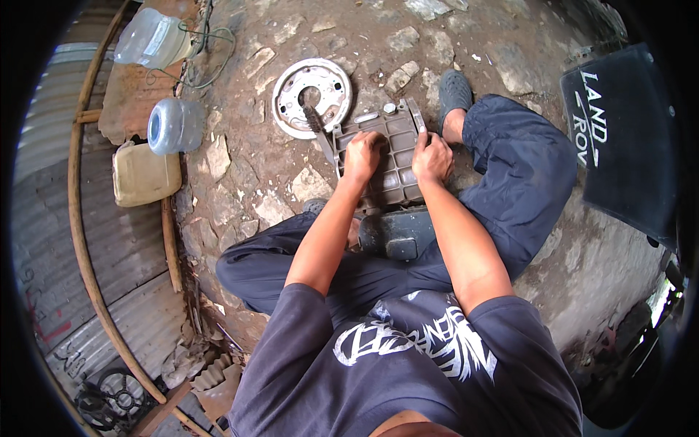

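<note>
A grey ribbed metal casing (389,156), its face split into square pockets, lies in front of me between my legs. My left hand (362,156) rests on its left part with the fingers curled in; whatever they hold, if anything, is hidden. At the casing's right edge my right hand (433,159) is closed, its thumb against a flat grey metal strip (415,115) that points away from me. A dark-bristled brush (313,120) leans between the casing and a round, pale metal plate (291,84) with a large centre hole.
A black box-like object (397,233) sits against the casing's near side. Plastic jugs (175,127) and a yellowed jerrycan (145,175) stand at left beside corrugated sheets (109,240). A black mudflap-like panel (626,146) stands at right. Stones stud the dirt ground.
</note>
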`<act>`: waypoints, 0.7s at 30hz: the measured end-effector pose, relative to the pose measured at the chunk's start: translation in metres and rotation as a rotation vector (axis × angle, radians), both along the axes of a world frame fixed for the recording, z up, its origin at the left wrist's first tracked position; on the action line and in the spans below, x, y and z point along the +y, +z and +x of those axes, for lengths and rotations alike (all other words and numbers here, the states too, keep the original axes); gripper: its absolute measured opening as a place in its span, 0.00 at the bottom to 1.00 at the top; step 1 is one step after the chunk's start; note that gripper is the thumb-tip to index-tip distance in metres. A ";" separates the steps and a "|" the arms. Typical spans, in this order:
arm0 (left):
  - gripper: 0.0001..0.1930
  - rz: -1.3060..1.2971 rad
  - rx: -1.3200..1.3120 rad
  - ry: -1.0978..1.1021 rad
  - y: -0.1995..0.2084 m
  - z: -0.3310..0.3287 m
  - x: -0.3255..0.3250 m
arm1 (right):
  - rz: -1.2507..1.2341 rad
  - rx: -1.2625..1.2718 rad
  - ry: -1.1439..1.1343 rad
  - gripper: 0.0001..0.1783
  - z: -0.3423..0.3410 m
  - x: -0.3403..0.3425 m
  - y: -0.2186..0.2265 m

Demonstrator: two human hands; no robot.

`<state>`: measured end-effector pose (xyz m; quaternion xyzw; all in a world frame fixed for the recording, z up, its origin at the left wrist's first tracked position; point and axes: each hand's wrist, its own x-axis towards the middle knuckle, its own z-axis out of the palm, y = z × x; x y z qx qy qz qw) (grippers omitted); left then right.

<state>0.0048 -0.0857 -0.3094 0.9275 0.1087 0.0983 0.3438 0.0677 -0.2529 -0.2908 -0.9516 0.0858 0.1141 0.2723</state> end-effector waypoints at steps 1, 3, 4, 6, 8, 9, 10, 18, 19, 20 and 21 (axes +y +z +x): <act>0.06 0.015 0.025 0.008 0.003 -0.002 0.004 | 0.006 0.001 -0.002 0.28 0.000 -0.001 0.000; 0.07 0.054 0.091 -0.007 0.004 -0.008 0.011 | -0.007 0.011 -0.018 0.28 0.000 0.002 0.005; 0.06 0.031 0.070 0.000 0.003 -0.008 0.009 | -0.013 0.015 -0.026 0.28 -0.001 0.003 0.006; 0.05 -0.005 0.018 0.024 0.001 -0.003 0.003 | -0.013 0.010 -0.013 0.28 -0.001 0.004 0.006; 0.05 0.050 -0.032 -0.003 -0.002 0.010 -0.003 | -0.021 0.012 -0.003 0.28 -0.001 0.003 0.004; 0.05 0.022 -0.026 0.010 -0.002 0.010 -0.003 | -0.016 0.004 -0.004 0.28 0.000 0.003 0.003; 0.05 -0.005 -0.020 0.022 -0.001 0.009 -0.003 | -0.012 -0.003 -0.004 0.28 0.000 0.002 0.002; 0.07 -0.053 0.102 -0.055 0.013 -0.006 0.005 | -0.008 -0.002 -0.006 0.28 -0.001 0.002 0.003; 0.07 -0.039 0.079 -0.072 0.009 -0.003 0.004 | -0.004 -0.004 -0.007 0.28 -0.002 0.002 0.003; 0.07 -0.028 0.050 -0.088 0.006 0.003 0.000 | -0.004 -0.011 -0.008 0.28 0.000 0.001 0.004; 0.07 0.044 0.014 -0.052 0.003 0.008 -0.002 | 0.000 -0.013 -0.012 0.28 -0.001 0.002 0.004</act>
